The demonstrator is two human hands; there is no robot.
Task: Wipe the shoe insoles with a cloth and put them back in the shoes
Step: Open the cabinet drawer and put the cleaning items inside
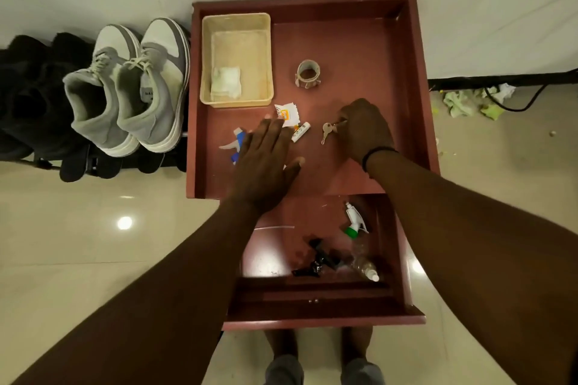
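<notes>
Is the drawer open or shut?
Open. The drawer is pulled out below the cabinet top, its inside exposed, with a spray bottle lying in it.

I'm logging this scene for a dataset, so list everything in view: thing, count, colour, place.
sneakers: two, grey and white, on the rack left of the cabinet
cabinet top: one, reddish brown, centre
basket: one, cream, top's far left corner
cloth: one, white, folded inside the basket
tape roll: one, beige, mid top
paper wrapper: one, white and orange, by the left fingertips
small tube: one, white, beside the wrapper
keys: one bunch, metallic, at the right hand
open drawer: one, reddish brown, below the top
spray bottle: one, clear with green collar, in the drawer
left hand: flat on the top
right hand: fingers pinching the keys
</notes>
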